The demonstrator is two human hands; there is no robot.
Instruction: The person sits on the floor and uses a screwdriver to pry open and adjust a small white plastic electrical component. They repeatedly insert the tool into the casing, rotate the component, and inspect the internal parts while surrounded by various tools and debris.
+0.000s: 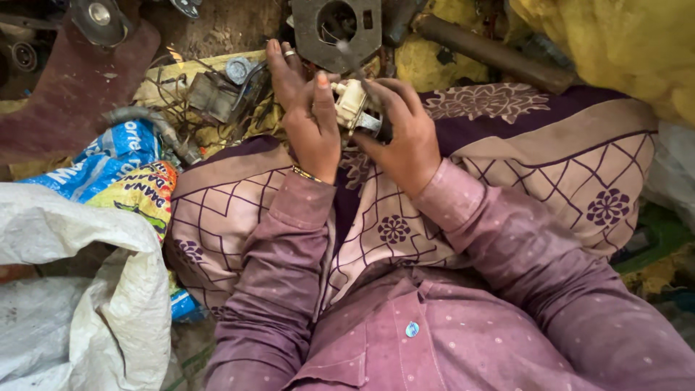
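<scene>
A small cream-coloured plastic electrical part [350,103] with a metal end is held above my lap. My left hand [308,116] grips its left side, thumb on top, fingers stretched up toward the scrap pile; a ring sits on one finger and a thin bangle at the wrist. My right hand [405,134] wraps the part's right side and also closes on a thin dark tool [352,61] whose blurred shaft rises above the part. Both sleeves are mauve, and patterned purple and beige cloth [550,159] covers my knees.
Scrap lies ahead: a square metal plate with a round hole [337,29], a rusty pipe [492,54], tangled wires and small boxes [217,94]. A white woven sack [79,289] and blue-yellow printed bags [123,174] sit at left. Yellow cloth [622,43] hangs at top right.
</scene>
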